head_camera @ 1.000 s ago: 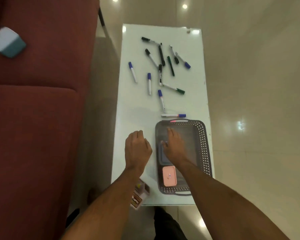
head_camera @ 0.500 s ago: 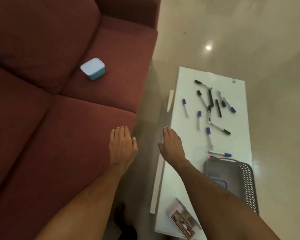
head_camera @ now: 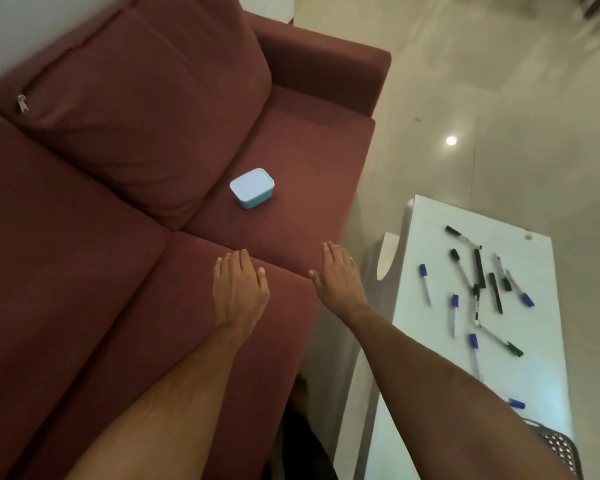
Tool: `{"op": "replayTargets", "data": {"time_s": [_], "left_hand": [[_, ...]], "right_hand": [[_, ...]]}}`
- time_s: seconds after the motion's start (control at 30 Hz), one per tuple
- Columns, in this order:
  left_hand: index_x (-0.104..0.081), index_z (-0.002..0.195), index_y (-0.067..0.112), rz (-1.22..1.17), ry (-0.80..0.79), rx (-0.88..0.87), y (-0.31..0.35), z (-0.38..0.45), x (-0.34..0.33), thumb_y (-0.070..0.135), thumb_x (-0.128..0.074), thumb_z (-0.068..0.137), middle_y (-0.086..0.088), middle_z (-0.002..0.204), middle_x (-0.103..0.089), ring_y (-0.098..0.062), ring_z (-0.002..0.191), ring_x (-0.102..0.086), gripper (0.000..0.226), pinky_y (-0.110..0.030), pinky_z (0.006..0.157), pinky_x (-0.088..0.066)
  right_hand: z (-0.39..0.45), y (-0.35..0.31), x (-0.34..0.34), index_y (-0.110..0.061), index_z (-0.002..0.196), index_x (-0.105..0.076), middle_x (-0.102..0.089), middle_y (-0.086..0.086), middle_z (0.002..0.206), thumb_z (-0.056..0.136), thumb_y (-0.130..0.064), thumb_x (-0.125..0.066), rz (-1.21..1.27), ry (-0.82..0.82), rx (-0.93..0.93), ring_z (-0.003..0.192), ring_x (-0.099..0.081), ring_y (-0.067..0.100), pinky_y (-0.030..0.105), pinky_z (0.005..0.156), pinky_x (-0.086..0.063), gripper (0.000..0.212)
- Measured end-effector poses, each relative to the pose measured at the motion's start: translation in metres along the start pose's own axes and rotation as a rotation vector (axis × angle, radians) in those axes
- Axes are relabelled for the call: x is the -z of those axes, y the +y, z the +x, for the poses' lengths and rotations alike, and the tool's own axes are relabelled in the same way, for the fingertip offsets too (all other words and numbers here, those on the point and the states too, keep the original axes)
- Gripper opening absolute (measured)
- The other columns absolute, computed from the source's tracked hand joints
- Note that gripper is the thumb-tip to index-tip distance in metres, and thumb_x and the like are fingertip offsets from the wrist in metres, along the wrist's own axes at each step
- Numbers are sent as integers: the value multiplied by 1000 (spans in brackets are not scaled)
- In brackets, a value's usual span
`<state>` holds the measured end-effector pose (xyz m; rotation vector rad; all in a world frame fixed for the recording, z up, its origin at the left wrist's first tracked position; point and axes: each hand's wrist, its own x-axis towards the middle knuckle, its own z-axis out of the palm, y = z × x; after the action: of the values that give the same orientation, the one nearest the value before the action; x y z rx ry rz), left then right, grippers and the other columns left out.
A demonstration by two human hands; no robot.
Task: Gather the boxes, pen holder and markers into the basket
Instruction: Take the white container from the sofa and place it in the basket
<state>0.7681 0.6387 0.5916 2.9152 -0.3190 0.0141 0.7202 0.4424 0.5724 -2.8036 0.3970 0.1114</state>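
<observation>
A small blue box with a pale lid (head_camera: 252,188) lies on the red sofa seat (head_camera: 291,157), beyond both hands. My left hand (head_camera: 239,291) hovers over the seat cushion with straight fingers, holding nothing. My right hand (head_camera: 338,277) reaches over the sofa's front edge, fingers straight and empty too. Several markers (head_camera: 478,289) with blue, black and green caps lie scattered on the white table (head_camera: 541,382) at the right. A corner of the dark perforated basket (head_camera: 558,445) shows at the bottom right, mostly hidden by my right forearm.
The sofa's back cushions (head_camera: 146,109) and armrest (head_camera: 326,71) fill the left and top. A narrow strip of glossy floor (head_camera: 361,209) separates the sofa from the table. My foot (head_camera: 300,386) shows in that gap.
The view has swung further left onto the sofa. Both hands have moved from the basket and table toward the blue box; the basket has slid almost out of view.
</observation>
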Motion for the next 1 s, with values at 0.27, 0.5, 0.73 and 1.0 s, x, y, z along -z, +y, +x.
{"op": "replayTargets", "data": {"time_s": [0.27,0.5,0.73,1.0], "left_hand": [[-57,134,0,-92,-6,175,-9,116,-29,27,-55,98,-16,127,-66,-32,120,-62,46,-46,115,-42],[-54,139,0,-251,-70,380,-2,215,-72,28,-54,100,-19,135,-62,-35,125,-58,48,-46,111,-43],[-39,152,-4,-545,-108,680,-6,284,-118,28,-50,106,-24,154,-45,-37,143,-42,56,-41,118,-30],[-48,147,1,-786,-133,782,-8,323,-150,29,-52,104,-18,145,-53,-36,135,-50,51,-43,112,-39]], "right_hand": [[135,-19,-9,-7,158,-29,-35,11,162,103,-38,-55,24,-83,61,152,-30,27,50,123,-31,68],[257,-24,-28,-3,157,-28,-34,14,162,105,-35,-54,123,-165,90,151,-29,29,47,121,-34,67],[340,-32,-61,1,156,-28,-31,18,163,104,-31,-57,350,-246,36,152,-25,34,43,124,-25,68],[380,-49,-101,-6,139,-51,-60,11,138,92,-40,-65,732,-310,-176,126,-57,26,45,110,-47,60]]}}
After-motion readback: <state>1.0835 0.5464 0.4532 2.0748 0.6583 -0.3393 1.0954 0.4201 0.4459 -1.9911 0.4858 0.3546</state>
